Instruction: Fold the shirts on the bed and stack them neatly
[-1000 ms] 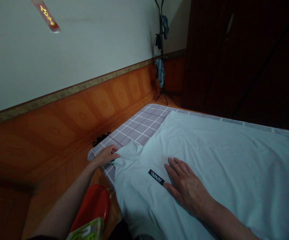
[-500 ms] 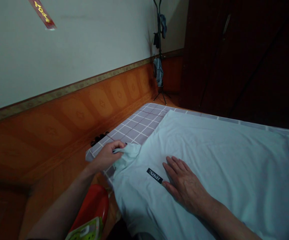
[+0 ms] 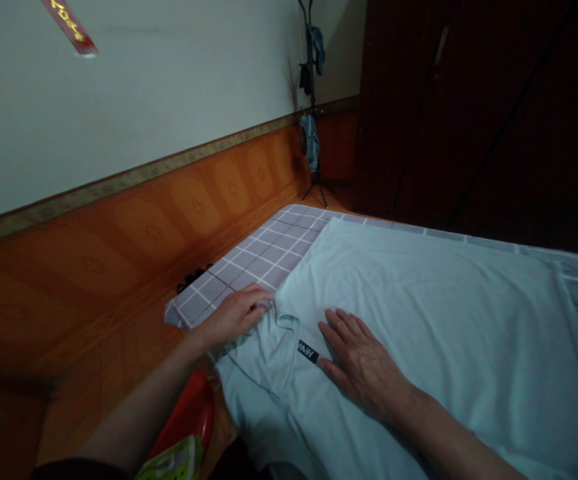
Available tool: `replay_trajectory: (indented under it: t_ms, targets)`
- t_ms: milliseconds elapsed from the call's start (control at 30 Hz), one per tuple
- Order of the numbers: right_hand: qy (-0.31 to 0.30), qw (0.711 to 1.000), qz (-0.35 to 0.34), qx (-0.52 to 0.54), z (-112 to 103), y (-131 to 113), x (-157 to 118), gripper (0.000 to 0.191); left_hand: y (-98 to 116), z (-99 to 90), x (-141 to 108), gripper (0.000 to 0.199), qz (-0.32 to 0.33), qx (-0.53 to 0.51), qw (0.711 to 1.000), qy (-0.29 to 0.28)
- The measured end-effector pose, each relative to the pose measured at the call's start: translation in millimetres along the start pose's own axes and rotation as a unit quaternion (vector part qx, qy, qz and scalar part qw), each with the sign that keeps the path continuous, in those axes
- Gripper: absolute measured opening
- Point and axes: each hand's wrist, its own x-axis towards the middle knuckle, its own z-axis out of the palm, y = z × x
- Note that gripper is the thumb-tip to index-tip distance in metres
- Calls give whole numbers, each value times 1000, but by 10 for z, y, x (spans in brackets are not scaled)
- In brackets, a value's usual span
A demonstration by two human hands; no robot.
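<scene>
A pale mint T-shirt lies spread over the bed, with light wrinkles across it. Its near-left part is turned over into a fold that partly covers a black lettered label. My left hand rests palm down at the upper end of this fold, its fingers stretched to the right and the thumb slightly apart. Flat on the shirt, just right of the label, lies my right hand; its fingers are extended, and the thumb tip touches the label's edge.
Under the shirt is a grey checked sheet. A red plastic stool or basin with a green-and-white packet stands below my left arm. Dark shoes sit by the wall. Behind are a coat stand and dark wardrobe.
My left hand has moved right, bringing the gripped near-left part of the shirt over onto the body, and its fingers have loosened. My right hand stays flat. The view has shifted slightly.
</scene>
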Motion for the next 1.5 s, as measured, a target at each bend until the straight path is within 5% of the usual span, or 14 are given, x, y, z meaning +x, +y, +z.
replay_trajectory:
  t_ms: [100, 267, 533, 667, 833, 967, 1200, 1500]
  targets:
    - [-8, 1000, 3, 7, -16, -4, 3, 49, -103, 117, 216, 42, 54, 6, 998, -14]
    - [-14, 1000, 6, 14, -46, -20, 1, 48, -263, 190, 582, 25, 36, 6, 994, -107]
    - [-31, 1000, 3, 3, -39, -11, 1, 50, -198, 193, 826, 15, 30, 67, 994, -84]
    - [-18, 1000, 3, 11, -24, -4, -1, 50, -161, 54, 618, 16, 3, 90, 995, -42]
    - [-6, 1000, -1, 14, 0, 3, -9, 50, -157, -213, -25, 13, -42, 31, 989, -135]
    - [7, 1000, -1, 11, 27, 15, -21, 48, -151, -180, -531, 24, -89, 32, 984, -152]
    - [8, 1000, -1, 7, 18, 17, -19, 48, -137, 113, -748, 23, -128, -10, 989, -69]
    - [11, 1000, -11, -4, 50, 34, -30, 49, -301, 196, -971, 9, -217, -64, 971, 82]
